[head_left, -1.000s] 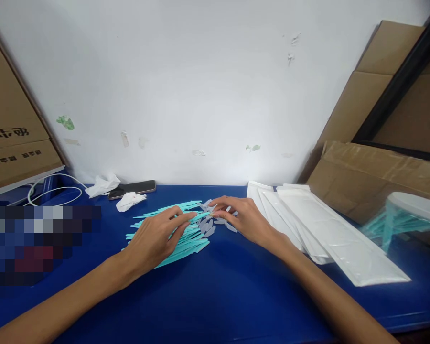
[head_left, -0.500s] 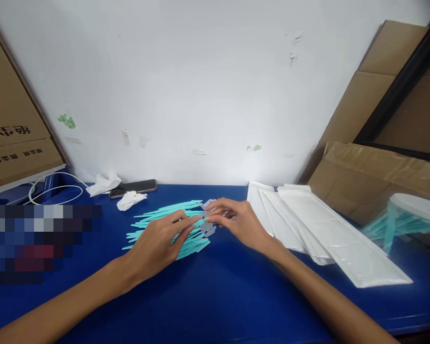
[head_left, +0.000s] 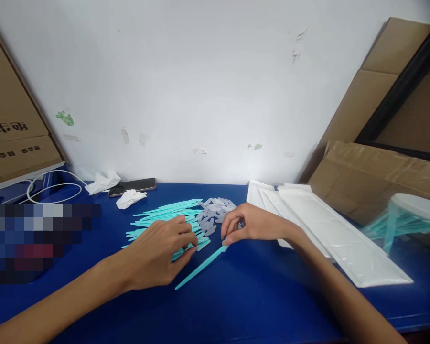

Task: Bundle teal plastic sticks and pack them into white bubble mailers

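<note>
A pile of teal plastic sticks [head_left: 165, 215] lies on the blue table [head_left: 236, 296]. Beside it sits a heap of small translucent grey caps [head_left: 215, 210]. My right hand [head_left: 251, 224] pinches the upper end of one teal stick [head_left: 200, 267], which slants down to the left over the table. My left hand [head_left: 157, 253] rests on the near edge of the pile with fingers curled and its fingertips on the sticks.
White flat pouches [head_left: 326, 224] lie in a stack to the right. Cardboard [head_left: 376, 177] leans behind them, and a clear tub [head_left: 408, 220] holds more teal sticks. A phone [head_left: 132, 186], crumpled tissues [head_left: 129, 198] and a white cable [head_left: 53, 188] lie at the back left.
My right hand has drawn one teal stick out of the pile toward me and to the right. The grey caps are uncovered. My left hand slid slightly nearer.
</note>
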A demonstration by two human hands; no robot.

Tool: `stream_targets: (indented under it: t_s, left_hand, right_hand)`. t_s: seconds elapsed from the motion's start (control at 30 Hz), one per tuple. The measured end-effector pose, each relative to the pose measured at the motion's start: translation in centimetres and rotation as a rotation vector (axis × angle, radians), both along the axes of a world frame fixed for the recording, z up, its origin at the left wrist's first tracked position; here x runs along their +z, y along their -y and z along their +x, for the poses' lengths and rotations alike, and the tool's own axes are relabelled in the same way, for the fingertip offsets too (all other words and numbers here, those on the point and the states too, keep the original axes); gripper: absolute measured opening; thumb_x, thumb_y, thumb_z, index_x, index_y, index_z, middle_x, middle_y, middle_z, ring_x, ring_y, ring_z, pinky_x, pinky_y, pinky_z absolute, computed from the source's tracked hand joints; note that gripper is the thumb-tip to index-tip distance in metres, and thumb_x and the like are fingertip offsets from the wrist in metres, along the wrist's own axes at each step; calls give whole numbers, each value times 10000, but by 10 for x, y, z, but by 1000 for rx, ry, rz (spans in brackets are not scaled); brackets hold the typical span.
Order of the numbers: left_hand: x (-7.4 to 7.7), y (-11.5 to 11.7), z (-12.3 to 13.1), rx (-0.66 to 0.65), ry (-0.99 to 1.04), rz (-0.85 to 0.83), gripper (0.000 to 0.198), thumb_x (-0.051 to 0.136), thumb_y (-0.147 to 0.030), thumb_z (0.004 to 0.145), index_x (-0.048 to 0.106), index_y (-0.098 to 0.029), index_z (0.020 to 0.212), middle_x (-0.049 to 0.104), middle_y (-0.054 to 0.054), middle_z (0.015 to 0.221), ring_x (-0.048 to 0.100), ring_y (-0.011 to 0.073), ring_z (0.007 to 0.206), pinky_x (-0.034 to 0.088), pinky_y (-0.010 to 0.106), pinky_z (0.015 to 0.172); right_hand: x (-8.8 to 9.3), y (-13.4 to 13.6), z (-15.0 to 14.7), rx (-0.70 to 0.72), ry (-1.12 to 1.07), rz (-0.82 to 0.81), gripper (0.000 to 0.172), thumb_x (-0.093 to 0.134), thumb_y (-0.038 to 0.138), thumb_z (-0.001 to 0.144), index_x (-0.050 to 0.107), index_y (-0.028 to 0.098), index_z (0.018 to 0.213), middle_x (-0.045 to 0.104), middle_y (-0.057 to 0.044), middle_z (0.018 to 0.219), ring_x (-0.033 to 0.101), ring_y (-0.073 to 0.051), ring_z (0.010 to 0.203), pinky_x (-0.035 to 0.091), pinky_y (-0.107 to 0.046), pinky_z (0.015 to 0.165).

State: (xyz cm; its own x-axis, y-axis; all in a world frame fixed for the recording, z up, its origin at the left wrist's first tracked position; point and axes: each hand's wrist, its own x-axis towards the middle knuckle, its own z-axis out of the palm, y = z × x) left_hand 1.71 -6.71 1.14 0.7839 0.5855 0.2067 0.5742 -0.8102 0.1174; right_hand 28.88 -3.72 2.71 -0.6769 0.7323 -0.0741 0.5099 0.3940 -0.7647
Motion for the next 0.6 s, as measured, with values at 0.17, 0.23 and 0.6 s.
stream_targets:
  t_s: [0.17, 0.23, 0.6]
  left_hand:
    - [-6, -1, 0, -14, -220, 95, 141, 522, -264, 943, 648, -213, 977, 625, 46, 921, 578, 218, 844, 345, 325, 557]
    - [-10, -1, 0, -12, -246, 147, 154, 500, -262, 952, 640, -201, 972, 617, 55, 936, 578, 220, 831, 335, 326, 542]
    - [-20, 3, 6, 19, -255, 207, 218, 411, -210, 976, 609, -187, 886, 605, 56, 872, 569, 212, 781, 283, 316, 518]
  right_hand:
    - [-5, -7, 7, -177, 188, 255, 271, 629, 486, 884, 769, 254, 884, 754, -7, 800, 652, -163, 658, 440, -265, 589]
    - [-8, -12, 10, -253, 294, 331, 227, 654, 468, 869, 763, 270, 891, 750, -3, 787, 646, -166, 651, 413, -265, 573]
    - [-17, -12, 6, -168, 391, 318, 156, 717, 397, 845, 741, 251, 893, 739, -11, 908, 667, -196, 847, 428, -268, 685]
